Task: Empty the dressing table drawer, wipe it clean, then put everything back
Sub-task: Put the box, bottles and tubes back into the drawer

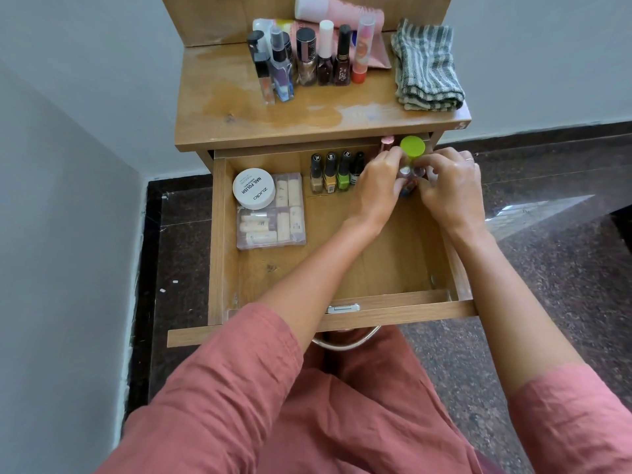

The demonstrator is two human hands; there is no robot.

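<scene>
Together, left hand (pixel 378 186), right hand (pixel 451 186) gripping small bottles (pixel 408 177), open drawer (pixel 219 241)

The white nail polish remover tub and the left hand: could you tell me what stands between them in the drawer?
In the head view, four upright nail polish bottles stand in a row between the tub and the left hand.

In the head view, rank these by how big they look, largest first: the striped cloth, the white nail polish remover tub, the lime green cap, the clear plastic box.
1. Striped cloth
2. Clear plastic box
3. White nail polish remover tub
4. Lime green cap

Cloth and box look close, and the cloth lies farther away, so its lead is likely real.
</scene>
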